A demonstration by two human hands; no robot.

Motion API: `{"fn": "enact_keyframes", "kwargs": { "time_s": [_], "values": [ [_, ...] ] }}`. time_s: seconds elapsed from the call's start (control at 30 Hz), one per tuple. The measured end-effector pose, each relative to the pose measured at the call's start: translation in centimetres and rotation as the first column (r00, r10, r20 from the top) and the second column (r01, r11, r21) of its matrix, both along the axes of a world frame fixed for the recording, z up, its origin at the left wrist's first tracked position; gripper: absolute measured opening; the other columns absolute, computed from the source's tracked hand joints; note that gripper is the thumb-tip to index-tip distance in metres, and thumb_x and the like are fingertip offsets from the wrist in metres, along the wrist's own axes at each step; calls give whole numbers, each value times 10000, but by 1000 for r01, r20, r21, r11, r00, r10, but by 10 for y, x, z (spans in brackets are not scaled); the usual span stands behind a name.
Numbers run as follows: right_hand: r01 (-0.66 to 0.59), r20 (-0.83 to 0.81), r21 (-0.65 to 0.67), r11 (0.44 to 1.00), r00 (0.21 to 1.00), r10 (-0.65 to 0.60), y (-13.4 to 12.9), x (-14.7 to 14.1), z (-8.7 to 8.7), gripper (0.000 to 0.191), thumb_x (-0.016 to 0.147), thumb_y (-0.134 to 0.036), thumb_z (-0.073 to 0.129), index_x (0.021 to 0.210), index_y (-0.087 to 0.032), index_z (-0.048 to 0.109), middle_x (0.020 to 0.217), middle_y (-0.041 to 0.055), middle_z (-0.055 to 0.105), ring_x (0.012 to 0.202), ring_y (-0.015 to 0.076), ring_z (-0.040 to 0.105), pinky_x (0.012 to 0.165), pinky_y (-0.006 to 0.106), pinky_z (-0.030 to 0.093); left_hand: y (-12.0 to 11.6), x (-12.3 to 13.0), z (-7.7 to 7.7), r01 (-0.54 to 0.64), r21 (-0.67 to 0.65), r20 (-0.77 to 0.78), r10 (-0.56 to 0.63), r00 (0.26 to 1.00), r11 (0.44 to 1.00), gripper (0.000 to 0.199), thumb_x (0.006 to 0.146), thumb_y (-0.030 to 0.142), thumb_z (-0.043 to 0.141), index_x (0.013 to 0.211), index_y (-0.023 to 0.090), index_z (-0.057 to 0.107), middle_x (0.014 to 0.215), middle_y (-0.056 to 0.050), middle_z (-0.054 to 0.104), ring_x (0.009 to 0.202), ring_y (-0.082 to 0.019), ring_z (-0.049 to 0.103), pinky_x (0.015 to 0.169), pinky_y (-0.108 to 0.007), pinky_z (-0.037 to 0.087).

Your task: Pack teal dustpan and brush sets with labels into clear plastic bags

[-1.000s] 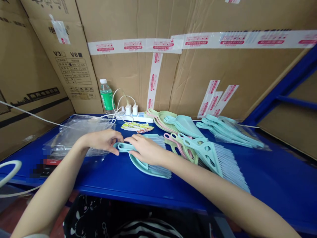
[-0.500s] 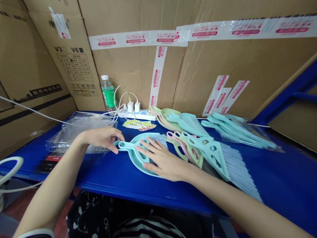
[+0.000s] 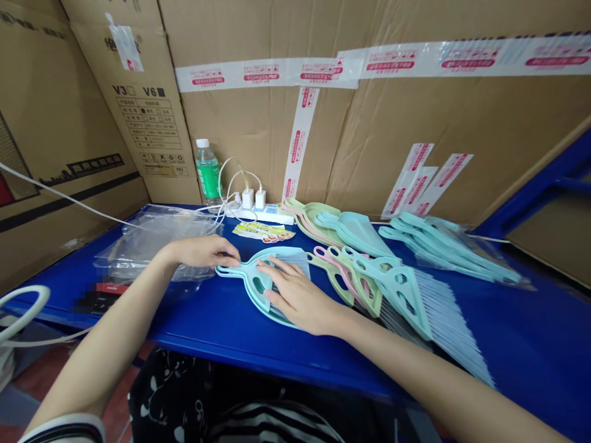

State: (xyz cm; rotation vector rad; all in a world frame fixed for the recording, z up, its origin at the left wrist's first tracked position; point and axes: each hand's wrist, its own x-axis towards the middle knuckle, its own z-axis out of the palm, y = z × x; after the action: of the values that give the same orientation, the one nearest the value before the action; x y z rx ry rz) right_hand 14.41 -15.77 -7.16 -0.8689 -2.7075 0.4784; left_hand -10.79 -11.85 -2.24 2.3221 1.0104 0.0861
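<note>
A light-blue brush (image 3: 261,284) lies in a light-blue dustpan (image 3: 252,298) on the blue table (image 3: 207,326). My left hand (image 3: 207,251) has its fingers closed at the handle end of the pair. Across the brush and its pale bristles rests my right hand (image 3: 300,294), fingers spread, palm down. To the right are overlapping brushes in green, pink and light blue (image 3: 401,294). Behind them lie green and pink dustpans (image 3: 318,223) and light-blue dustpans (image 3: 362,232).
Wrapped light-blue dustpans (image 3: 447,249) are at the right. Clear plastic bags (image 3: 161,240) lie at the left. A bottle (image 3: 209,175), a power strip (image 3: 272,215) with white cables and some yellow packets (image 3: 263,232) stand near the cardboard (image 3: 258,135).
The brush and dustpan handles now line up more closely. My left hand has closed in on the handle end, and my right hand has shifted slightly on the brush. The view has moved a little.
</note>
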Motion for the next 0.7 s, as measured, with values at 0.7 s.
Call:
{"fn": "enact_keyframes", "kwargs": {
  "time_s": [0.7],
  "values": [
    [-74,134,164,984,990,52,-4,13,6,713,858,-585,530,1463,-248,360,1571,121,204,1420,421,72,1066,700,84,8,1,-9,118,-186,134,-94,987,975,333,874,442,581,959,141,696,780,-11,638,664,-103,476,610,-186,387]
  ]
}}
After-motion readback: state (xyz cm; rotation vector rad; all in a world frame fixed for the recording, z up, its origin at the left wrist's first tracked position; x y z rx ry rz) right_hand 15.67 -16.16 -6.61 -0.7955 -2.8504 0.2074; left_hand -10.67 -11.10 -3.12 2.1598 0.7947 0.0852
